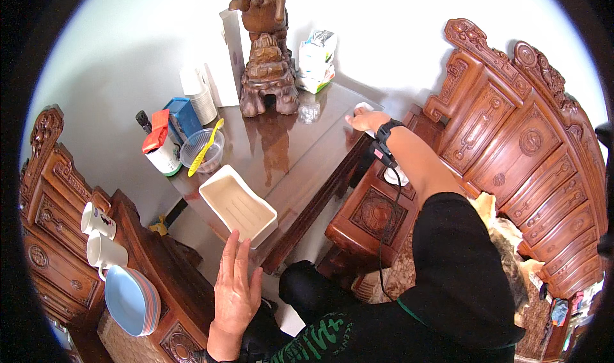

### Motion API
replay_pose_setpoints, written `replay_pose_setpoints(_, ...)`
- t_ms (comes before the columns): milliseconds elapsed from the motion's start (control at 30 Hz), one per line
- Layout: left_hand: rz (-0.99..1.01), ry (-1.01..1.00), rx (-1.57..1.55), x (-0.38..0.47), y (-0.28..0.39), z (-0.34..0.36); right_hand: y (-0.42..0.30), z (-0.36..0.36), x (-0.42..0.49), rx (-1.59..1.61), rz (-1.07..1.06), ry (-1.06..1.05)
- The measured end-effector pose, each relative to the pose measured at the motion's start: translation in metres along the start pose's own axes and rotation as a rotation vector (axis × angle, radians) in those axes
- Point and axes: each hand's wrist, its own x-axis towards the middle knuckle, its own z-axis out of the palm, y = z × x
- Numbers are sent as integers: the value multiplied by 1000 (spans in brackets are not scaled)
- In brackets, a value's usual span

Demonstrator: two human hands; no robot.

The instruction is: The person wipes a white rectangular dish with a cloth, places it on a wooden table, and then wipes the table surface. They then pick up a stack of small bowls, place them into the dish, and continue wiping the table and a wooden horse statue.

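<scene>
My right hand reaches to the far right corner of a glossy dark wooden table. It holds a white cloth or tissue against the tabletop; the palm hides most of it. My left hand is raised by the table's near edge, holding nothing, with the thumb apart from the fingers. Its fingertips appear just in front of a cream plastic box with ridges on its floor. Whether they touch the box I cannot tell.
A carved wooden figure stands at the back beside a plastic pack. Along the left are stacked white cups, a blue box and a clear bowl bearing a yellow-handled tool. Mugs and stacked bowls occupy a carved armrest.
</scene>
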Motion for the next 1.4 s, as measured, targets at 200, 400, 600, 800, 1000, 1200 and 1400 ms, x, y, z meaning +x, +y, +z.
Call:
replay_pose_setpoints(200,20,20,9,2,3,1,-72,24,-40,15,-504,39)
replay_pose_setpoints(400,6,3,-3,6,0,-1,-43,-2,-15,-40,-110,161)
replay_pose_setpoints(600,5,-16,36,4,2,-1,-76,39,-24,-48,-430,91)
replay_pose_setpoints(800,-51,-16,-4,7,1,-4,-39,5,25,-14,58,144)
replay_pose_setpoints(1000,-36,-42,22,7,10,-6,-91,38,-24,-100,-529,-132)
replay_pose_setpoints(1200,-103,-50,10,11,6,-9,0,4,57,44,-87,40)
replay_pose_setpoints(1400,-42,-39,54,9,11,-10,24,-4,114,52,222,52)
